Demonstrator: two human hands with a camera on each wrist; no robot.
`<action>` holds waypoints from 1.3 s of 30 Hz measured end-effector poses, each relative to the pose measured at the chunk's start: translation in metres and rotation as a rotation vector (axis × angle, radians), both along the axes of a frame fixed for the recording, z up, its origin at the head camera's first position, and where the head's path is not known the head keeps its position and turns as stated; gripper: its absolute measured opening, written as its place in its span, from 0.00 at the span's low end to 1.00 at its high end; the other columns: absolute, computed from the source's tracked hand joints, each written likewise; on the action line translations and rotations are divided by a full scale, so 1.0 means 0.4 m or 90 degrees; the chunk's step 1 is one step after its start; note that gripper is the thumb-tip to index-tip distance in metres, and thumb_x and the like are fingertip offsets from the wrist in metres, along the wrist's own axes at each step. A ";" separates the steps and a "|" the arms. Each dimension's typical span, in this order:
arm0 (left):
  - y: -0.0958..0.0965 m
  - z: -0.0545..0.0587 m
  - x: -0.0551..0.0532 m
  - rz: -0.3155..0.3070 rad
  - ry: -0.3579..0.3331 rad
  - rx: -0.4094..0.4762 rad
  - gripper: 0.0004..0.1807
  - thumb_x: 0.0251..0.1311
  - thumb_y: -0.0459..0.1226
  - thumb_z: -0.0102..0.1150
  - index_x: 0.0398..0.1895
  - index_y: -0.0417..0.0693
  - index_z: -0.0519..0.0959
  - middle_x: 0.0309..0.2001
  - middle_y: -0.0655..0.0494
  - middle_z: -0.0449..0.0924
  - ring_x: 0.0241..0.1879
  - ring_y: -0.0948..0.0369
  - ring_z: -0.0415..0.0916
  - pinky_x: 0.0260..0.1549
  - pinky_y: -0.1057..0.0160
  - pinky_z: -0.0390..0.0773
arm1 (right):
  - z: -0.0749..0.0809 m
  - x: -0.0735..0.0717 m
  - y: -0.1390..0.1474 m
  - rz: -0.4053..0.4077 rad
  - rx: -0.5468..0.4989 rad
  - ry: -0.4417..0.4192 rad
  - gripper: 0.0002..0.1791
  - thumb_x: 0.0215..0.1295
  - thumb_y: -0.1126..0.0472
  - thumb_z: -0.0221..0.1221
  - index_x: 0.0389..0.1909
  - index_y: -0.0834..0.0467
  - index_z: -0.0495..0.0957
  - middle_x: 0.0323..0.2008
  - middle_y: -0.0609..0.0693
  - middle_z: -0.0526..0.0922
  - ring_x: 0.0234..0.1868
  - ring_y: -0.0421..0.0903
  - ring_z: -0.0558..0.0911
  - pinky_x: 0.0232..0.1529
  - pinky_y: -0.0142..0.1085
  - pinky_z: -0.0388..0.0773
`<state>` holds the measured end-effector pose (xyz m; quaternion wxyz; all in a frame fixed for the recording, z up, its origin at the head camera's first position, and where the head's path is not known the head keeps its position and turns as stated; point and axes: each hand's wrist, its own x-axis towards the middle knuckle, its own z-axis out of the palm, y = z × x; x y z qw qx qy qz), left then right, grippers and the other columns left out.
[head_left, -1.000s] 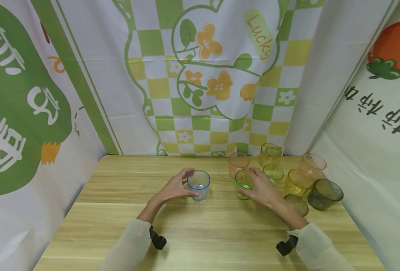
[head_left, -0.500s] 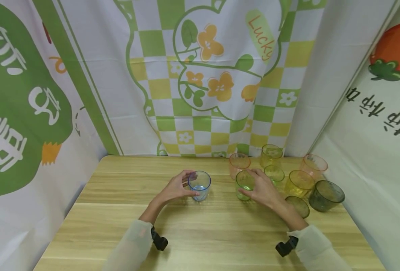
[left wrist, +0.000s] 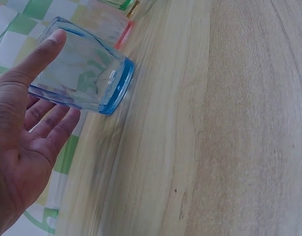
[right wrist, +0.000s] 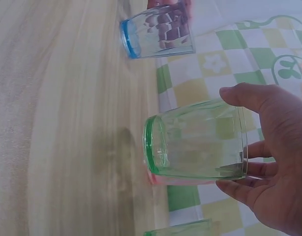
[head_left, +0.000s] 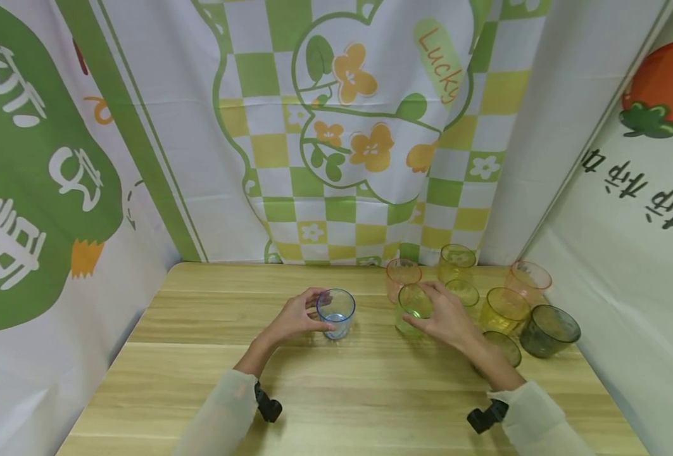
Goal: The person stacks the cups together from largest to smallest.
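Note:
A clear blue-tinted glass (head_left: pixel 336 315) stands upright on the wooden table, mid-view. My left hand (head_left: pixel 302 315) holds it from the left, the thumb on the near side and the fingers round behind; the left wrist view shows the thumb (left wrist: pixel 45 49) against the glass wall. To the right, my right hand (head_left: pixel 447 316) grips a light green glass (head_left: pixel 409 310) between thumb and fingers. In the right wrist view this green glass (right wrist: pixel 195 142) is upright, its thick green base slightly off the table over a shadow.
Behind and right of my right hand stand several tinted glasses: pink (head_left: pixel 402 272), yellow (head_left: pixel 457 256), another green (head_left: pixel 466 294), amber (head_left: pixel 506 307), dark grey (head_left: pixel 549 332) and a far pink one (head_left: pixel 530 277). An olive glass (head_left: pixel 504 348) sits close to my right forearm. A patterned cloth (head_left: pixel 336 240) hangs behind the table.
My right hand has raised the green glass a little. The left hand and the blue glass stay in place; the view has shifted slightly.

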<state>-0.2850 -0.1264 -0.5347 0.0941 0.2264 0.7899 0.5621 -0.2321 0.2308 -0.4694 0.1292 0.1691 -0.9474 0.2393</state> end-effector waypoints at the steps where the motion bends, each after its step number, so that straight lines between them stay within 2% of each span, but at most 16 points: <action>1: 0.000 -0.001 0.000 -0.001 0.006 -0.001 0.49 0.51 0.39 0.86 0.74 0.37 0.69 0.68 0.40 0.77 0.69 0.41 0.74 0.63 0.52 0.84 | 0.004 0.000 0.000 0.001 0.002 0.003 0.45 0.60 0.50 0.77 0.67 0.76 0.73 0.60 0.72 0.78 0.55 0.70 0.82 0.54 0.64 0.84; 4: -0.001 -0.003 0.000 -0.006 0.017 0.000 0.48 0.51 0.38 0.85 0.74 0.36 0.69 0.68 0.39 0.77 0.69 0.40 0.74 0.62 0.53 0.84 | 0.014 0.002 -0.002 0.001 0.002 0.010 0.45 0.59 0.50 0.77 0.67 0.77 0.73 0.60 0.72 0.78 0.55 0.70 0.82 0.54 0.64 0.84; 16: 0.001 -0.002 -0.001 -0.010 0.007 0.003 0.46 0.52 0.35 0.85 0.73 0.36 0.70 0.67 0.40 0.78 0.69 0.40 0.74 0.62 0.53 0.85 | 0.044 0.006 -0.017 0.014 -0.018 0.040 0.47 0.58 0.49 0.78 0.69 0.76 0.72 0.58 0.70 0.79 0.52 0.66 0.83 0.50 0.60 0.86; 25: -0.006 0.004 -0.001 -0.013 0.004 -0.004 0.46 0.51 0.36 0.85 0.73 0.37 0.70 0.67 0.42 0.79 0.69 0.43 0.75 0.61 0.56 0.85 | 0.077 -0.002 -0.045 0.018 -0.020 0.047 0.48 0.59 0.46 0.78 0.70 0.73 0.72 0.64 0.70 0.77 0.60 0.69 0.80 0.58 0.64 0.83; 31: -0.004 0.008 -0.001 -0.008 0.004 -0.005 0.46 0.51 0.35 0.85 0.72 0.37 0.71 0.66 0.42 0.79 0.69 0.42 0.75 0.62 0.54 0.84 | 0.094 -0.010 -0.064 0.031 -0.042 0.056 0.47 0.58 0.47 0.79 0.70 0.72 0.74 0.65 0.71 0.77 0.63 0.70 0.79 0.60 0.65 0.81; 39: -0.005 0.003 -0.003 -0.008 -0.006 0.000 0.44 0.52 0.34 0.85 0.72 0.36 0.71 0.66 0.40 0.79 0.69 0.40 0.75 0.62 0.53 0.84 | 0.100 -0.031 -0.089 0.070 -0.082 0.111 0.44 0.54 0.48 0.81 0.66 0.71 0.78 0.59 0.66 0.82 0.58 0.65 0.83 0.56 0.60 0.85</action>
